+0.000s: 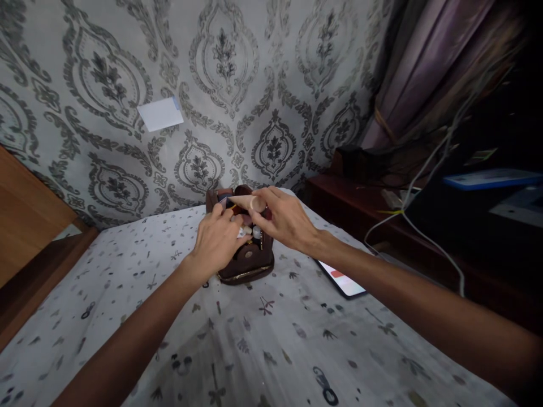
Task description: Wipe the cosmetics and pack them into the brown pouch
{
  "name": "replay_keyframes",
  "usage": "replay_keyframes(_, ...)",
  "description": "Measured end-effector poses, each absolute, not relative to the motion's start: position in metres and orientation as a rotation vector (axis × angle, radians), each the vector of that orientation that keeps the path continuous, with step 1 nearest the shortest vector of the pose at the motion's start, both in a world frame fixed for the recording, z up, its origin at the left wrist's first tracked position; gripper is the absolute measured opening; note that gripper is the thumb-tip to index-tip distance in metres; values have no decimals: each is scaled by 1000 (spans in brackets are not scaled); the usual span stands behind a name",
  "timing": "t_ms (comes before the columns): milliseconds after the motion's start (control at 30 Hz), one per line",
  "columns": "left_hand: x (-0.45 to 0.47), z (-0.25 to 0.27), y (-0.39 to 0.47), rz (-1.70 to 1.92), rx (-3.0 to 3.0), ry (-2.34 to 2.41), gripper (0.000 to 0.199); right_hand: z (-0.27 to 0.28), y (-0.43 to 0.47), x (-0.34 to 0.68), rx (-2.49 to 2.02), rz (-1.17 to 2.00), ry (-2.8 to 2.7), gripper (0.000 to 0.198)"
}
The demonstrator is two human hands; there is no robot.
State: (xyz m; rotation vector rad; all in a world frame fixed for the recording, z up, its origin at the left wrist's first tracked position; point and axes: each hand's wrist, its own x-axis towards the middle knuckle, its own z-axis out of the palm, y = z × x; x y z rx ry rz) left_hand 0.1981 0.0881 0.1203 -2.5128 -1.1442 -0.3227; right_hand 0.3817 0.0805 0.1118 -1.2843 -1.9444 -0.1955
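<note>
A small brown handbag [247, 261] with a zip across its front stands on the bed, its top open. Several small items fill it, among them a little clear-capped bottle [257, 232]. My left hand [218, 237] lies over the bag's left side, fingers bent at the opening and thumb along the front rim; the fingertips are partly hidden. Between the thumb and fingers of my right hand [284, 217] is a beige cosmetic tube [246, 202] with a round cap, held nearly level just above the bag. What the tube is exactly I cannot read.
A phone [345, 282] with a lit screen lies under my right forearm. Patterned bedding [237, 350] spreads beneath. White cables [445, 257] hang over a dark red shelf [339, 209] at the right. Wooden furniture [34, 215] stands left, and a papered wall [263, 73] rises behind.
</note>
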Motion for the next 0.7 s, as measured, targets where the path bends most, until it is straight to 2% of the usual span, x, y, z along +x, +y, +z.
replay_keyframes(400,195,134,87,-36,-2592,-1018,38,127,66,398,-1211,-152,-1744,18)
replay_keyframes(533,197,143,90,131,-2644,-979,43,126,65,399,-1192,-141,-1710,21)
replay_keyframes(700,198,152,92,164,-2728,-902,46,126,62,401,-1213,-87,-1681,29)
